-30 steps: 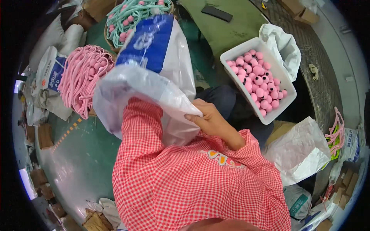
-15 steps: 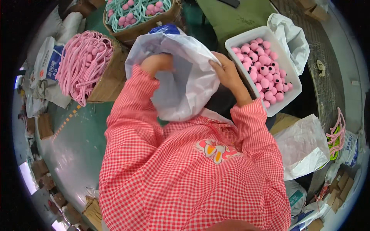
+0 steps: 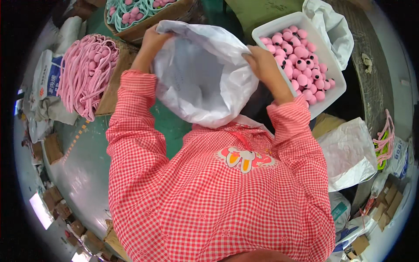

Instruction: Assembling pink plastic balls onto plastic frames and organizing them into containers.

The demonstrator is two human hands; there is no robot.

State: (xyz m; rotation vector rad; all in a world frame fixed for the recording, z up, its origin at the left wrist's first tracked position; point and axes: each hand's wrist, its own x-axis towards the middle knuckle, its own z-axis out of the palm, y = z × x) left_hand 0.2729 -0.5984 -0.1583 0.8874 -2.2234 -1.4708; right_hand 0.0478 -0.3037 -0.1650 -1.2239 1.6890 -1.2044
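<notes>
A large white sack [image 3: 235, 83] hangs with its wide mouth toward me, held by the rim on both sides. My left hand [image 3: 153, 40] is closed over the upper left of the rim. On the opposite side, my right hand [image 3: 264, 63] pinches the rim with the thumb on top. The inside walls look pale and bare; the bottom is in shadow. Just right of my right hand stands a white plastic tub [image 3: 286, 21] of pink balls [image 3: 301, 64], several of them with black plugs.
Left of the sack, a cardboard box [image 3: 114, 83] holds pink cords [image 3: 83, 83] with balls. Behind it, another box [image 3: 148, 19] holds teal cords [image 3: 122, 19]. A crumpled white bag [image 3: 329, 30] lies beyond the tub, and a flat white sack [image 3: 349, 153] lies right of me.
My left hand has come out of the sack's mouth and now grips the rim at the far left. The sack's mouth is spread wider. My right hand stays on the rim.
</notes>
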